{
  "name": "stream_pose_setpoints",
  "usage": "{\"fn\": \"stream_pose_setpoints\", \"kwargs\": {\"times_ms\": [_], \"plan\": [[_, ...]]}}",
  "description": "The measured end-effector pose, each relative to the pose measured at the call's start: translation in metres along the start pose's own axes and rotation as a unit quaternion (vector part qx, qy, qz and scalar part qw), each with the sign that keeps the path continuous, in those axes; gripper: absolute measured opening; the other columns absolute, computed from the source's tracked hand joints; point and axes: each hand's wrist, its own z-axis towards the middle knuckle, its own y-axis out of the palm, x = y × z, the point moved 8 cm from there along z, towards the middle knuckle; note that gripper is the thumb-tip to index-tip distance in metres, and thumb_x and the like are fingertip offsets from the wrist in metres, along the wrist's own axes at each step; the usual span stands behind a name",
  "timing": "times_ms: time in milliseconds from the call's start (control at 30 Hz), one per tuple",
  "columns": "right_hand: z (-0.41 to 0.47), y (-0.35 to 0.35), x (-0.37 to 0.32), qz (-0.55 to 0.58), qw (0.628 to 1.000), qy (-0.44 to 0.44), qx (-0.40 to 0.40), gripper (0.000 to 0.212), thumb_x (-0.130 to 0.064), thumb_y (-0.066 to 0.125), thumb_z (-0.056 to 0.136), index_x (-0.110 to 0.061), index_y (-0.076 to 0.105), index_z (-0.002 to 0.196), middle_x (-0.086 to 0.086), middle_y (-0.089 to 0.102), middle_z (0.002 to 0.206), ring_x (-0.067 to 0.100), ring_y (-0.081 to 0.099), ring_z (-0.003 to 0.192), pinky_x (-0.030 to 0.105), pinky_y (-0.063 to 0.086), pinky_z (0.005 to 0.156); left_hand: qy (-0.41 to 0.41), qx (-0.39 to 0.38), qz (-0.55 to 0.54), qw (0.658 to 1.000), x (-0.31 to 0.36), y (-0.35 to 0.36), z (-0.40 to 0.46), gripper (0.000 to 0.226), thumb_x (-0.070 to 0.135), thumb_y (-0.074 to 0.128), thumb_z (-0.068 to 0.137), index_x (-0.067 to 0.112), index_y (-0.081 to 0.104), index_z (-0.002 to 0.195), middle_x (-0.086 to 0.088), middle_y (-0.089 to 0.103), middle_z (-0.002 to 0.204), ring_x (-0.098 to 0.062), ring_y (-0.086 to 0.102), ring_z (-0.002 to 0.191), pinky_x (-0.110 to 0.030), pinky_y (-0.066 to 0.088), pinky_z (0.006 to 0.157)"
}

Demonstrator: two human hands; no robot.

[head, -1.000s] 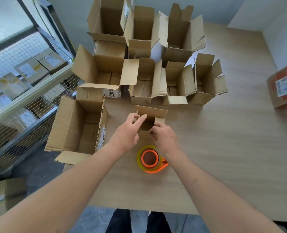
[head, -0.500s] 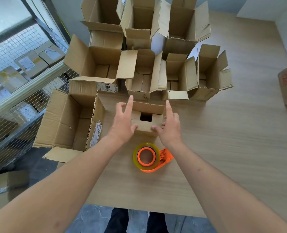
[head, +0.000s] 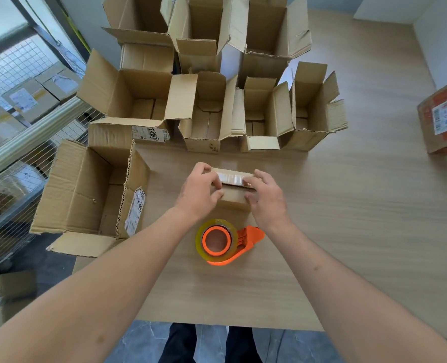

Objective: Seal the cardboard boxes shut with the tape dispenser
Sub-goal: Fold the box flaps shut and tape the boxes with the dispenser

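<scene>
Both hands are on the small cardboard box [head: 232,196] at the middle of the table [head: 348,205]. The left hand [head: 197,196] curls its grip over the box's left edge, thumb on the near flap; the right hand [head: 265,201] holds the right edge the same way, pressing the flaps closed. The orange tape dispenser [head: 223,241] lies just in front of that box, untouched. Open empty boxes [head: 204,111] crowd behind it, and a sealed parcel [head: 443,119] sits far to its right

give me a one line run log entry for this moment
phase: closing flaps | left hand: on small box | right hand: on small box | tape dispenser: idle on table
</scene>
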Motion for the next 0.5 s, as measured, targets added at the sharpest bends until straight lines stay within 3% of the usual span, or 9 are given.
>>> {"fn": "stream_pose_setpoints", "kwargs": {"times_ms": [133,267,333,433,500], "plan": [[-0.008,-0.013,0.018,-0.045,0.999,0.007,0.015,0.046,-0.028,0.073,0.093,-0.027,0.063,0.137,0.003,0.047,0.153,0.03,0.05,0.131,0.041,0.051,0.096,0.038,-0.061,-0.011,0.997,0.019,0.024,-0.001,0.016,0.022,0.079,0.086,0.022,0.074,0.101,-0.006,0.041,0.144,-0.026,0.057,0.119,-0.043,0.052,0.1],[-0.015,-0.015,0.028,-0.056,0.998,0.02,-0.001,0.054,-0.038,0.071,0.093,-0.03,0.056,0.145,0.0,0.038,0.159,0.027,0.047,0.134,0.042,0.051,0.098,0.049,-0.08,-0.006,0.996,0.037,0.032,-0.011,0.032,0.019,0.073,0.091,0.017,0.07,0.123,-0.014,0.03,0.156,-0.028,0.045,0.138,-0.034,0.035,0.117],[-0.016,-0.014,0.029,-0.06,0.998,0.014,-0.013,0.055,-0.036,0.07,0.095,-0.031,0.053,0.147,-0.001,0.034,0.16,0.029,0.046,0.134,0.042,0.051,0.099,0.059,-0.02,-0.007,0.998,0.042,0.024,-0.02,0.037,0.017,0.071,0.09,0.015,0.067,0.127,-0.015,0.037,0.148,-0.03,0.047,0.133,-0.038,0.041,0.113],[-0.018,-0.012,0.033,-0.058,0.998,0.025,-0.014,0.051,-0.03,0.067,0.098,-0.033,0.051,0.146,-0.002,0.031,0.162,0.029,0.046,0.134,0.041,0.05,0.098,0.075,0.08,0.043,0.993,0.044,0.006,-0.036,0.035,0.026,0.068,0.088,0.013,0.065,0.12,-0.008,0.049,0.113,-0.028,0.055,0.1,-0.045,0.052,0.088],[-0.018,-0.008,0.033,-0.056,0.998,0.027,-0.013,0.051,-0.028,0.065,0.099,-0.032,0.05,0.148,-0.002,0.029,0.163,0.03,0.043,0.138,0.042,0.051,0.099,0.075,0.058,0.063,0.994,0.044,0.007,-0.049,0.037,0.039,0.065,0.086,0.015,0.06,0.115,0.0,0.049,0.095,-0.024,0.054,0.086,-0.043,0.052,0.077]]}}
